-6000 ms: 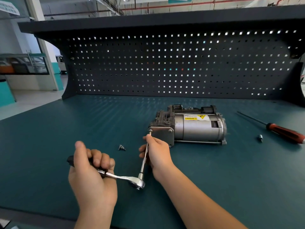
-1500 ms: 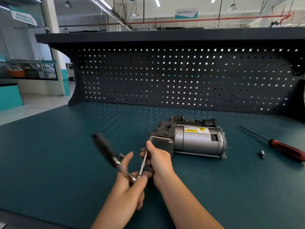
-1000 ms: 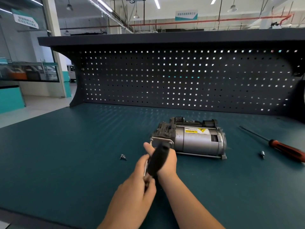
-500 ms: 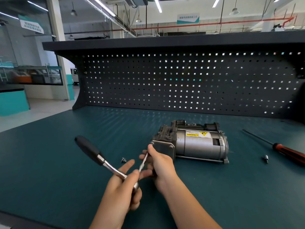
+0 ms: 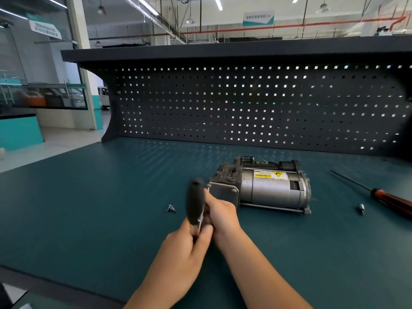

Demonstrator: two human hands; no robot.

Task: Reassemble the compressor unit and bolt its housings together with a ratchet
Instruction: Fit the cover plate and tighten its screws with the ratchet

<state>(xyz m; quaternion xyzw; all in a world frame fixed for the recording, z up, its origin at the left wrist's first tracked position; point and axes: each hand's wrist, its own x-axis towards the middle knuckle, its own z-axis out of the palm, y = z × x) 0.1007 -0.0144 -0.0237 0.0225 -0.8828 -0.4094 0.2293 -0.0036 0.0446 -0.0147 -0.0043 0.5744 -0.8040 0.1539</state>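
Observation:
The grey compressor unit [image 5: 263,188] lies on its side on the green bench, its square end plate facing me. My left hand [image 5: 185,248] pinches the ratchet [image 5: 195,202] near its head; the black handle stands upright and blurred. My right hand [image 5: 220,214] grips the thin extension bar, which runs up to a bolt at the plate's upper left corner. The bar itself is mostly hidden behind the handle and my fingers. A loose bolt [image 5: 171,208] lies on the mat left of my hands.
A red-handled screwdriver [image 5: 388,198] lies at the right with a small bolt [image 5: 360,208] in front of it. A dark pegboard [image 5: 256,103] closes the back of the green bench [image 5: 89,208]. The bench's front edge runs close below my arms.
The ratchet handle has swung from pointing up-left to upright in front of the end plate, as it did one second ago. My right hand stays on the extension bar.

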